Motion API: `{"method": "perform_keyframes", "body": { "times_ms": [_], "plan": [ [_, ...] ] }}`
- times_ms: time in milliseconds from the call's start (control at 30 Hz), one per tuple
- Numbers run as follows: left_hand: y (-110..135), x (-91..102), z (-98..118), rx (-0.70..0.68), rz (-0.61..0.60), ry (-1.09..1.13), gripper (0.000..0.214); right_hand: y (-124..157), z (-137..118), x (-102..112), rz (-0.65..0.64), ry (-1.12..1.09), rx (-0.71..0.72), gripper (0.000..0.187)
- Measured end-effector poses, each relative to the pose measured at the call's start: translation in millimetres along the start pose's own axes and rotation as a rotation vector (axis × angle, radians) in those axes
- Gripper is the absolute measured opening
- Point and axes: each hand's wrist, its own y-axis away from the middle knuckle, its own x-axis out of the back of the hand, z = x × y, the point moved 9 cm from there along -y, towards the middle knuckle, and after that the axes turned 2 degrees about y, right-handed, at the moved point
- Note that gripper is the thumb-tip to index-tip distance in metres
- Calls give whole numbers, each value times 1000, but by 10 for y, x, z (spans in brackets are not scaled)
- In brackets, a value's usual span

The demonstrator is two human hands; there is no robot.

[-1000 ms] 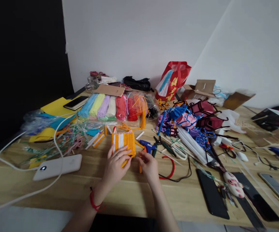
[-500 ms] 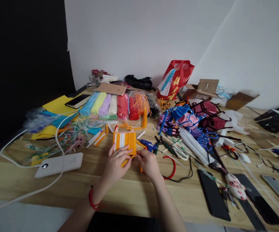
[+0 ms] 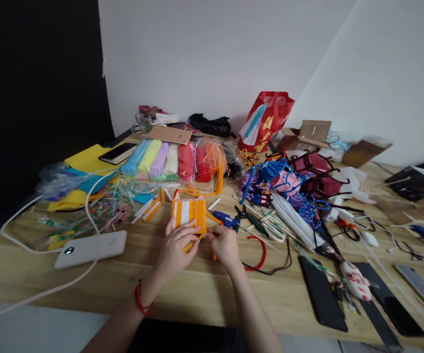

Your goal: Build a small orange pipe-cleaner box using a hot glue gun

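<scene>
Since a second ago: my right hand (image 3: 224, 245) has come up and in from the bare wood to the lower right corner of the mat (image 3: 189, 214). My left hand (image 3: 177, 247) has barely shifted. The mat itself has not moved on the table (image 3: 197, 294).

Position: the mat lies flat near the front middle of the table, with the glue gun (image 3: 223, 218) just beside its right edge, the headband (image 3: 259, 252) further right and the power bank (image 3: 90, 248) well to the left.

Hands: the left hand's fingers are curled over the mat's near edge, holding it down. The right hand's fingers are drawn narrow at the corner. A short orange stick (image 3: 213, 255) shows under them; I cannot tell whether they nip the stick or the mat.

Handling (judgement): rows of fuzzy orange and white sticks joined side by side, so light, soft to the touch and bendable across the rows. It is not slippery. The joints look like the weak point, so hold it by two opposite edges and keep it flat rather than lifting by one corner.

Otherwise unchanged: the clutter around the mat sits as before.
</scene>
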Motion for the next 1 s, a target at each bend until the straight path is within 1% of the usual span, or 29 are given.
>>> {"method": "perform_keyframes", "body": {
  "times_ms": [67,133,200,233,300,400,467,533,567,633,767,900,1000],
  "plan": [
    [2,1,1,1,8,-2,12,8,-27,-5,-30,-25,-2,12],
    [5,2,6,2,16,-9,12,21,-47,-12,-106,-51,18,15],
    [9,2,8,6,22,-16,11,16,33,63,-147,-30,-1,21],
    [10,2,11,6,24,-17,11,-4,136,168,-120,16,-46,23],
    [12,6,18,-1,28,-15,11,-62,383,456,-31,101,-127,23],
    [11,20,21,-10,40,-6,9,-140,831,1002,149,271,-286,35],
    [9,30,12,-10,46,1,9,-155,1100,1327,234,399,-385,39],
    [7,35,0,-6,43,13,8,-154,1313,1554,261,509,-457,39],
    [7,36,-7,-4,37,20,8,-154,1401,1629,252,554,-481,38],
    [8,34,-13,2,20,34,8,-162,1549,1711,200,624,-510,34],
    [17,25,55,-6,-12,30,9,-228,1748,1741,74,712,-523,32],
    [36,41,220,2,-6,-43,9,-320,1840,1733,11,774,-527,22],
    [70,39,348,17,-13,-67,13,-364,1856,1733,-39,768,-510,15]
  ]
}}
